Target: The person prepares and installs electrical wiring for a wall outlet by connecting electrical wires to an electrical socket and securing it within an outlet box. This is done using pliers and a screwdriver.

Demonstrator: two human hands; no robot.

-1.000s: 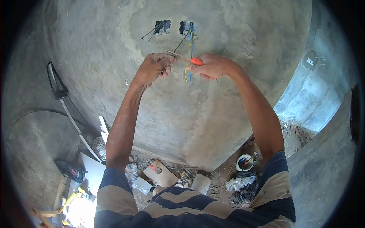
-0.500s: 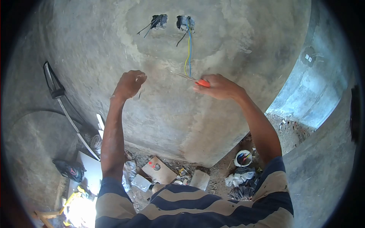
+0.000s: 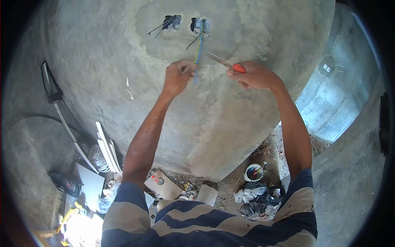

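Yellow wire and blue wire hang from the right-hand box hole in the grey wall. My left hand is closed at the lower part of these wires, fingertips pinching the yellow one; the blue one runs down past the fingers, its end blurred. In my right hand is a pair of scissors with red handles, its blades pointing up and left towards the wires. A short dark wire also sticks out of that hole.
Left of it, a second box hole has dark wires. Below lie a board, a white bucket of tools, plastic bags, white strips and a coil. A bright lamp glows at lower left.
My left hand has moved right and up and has taken hold of the wires. My right hand has drawn up and to the right, carrying the scissors off the wires.
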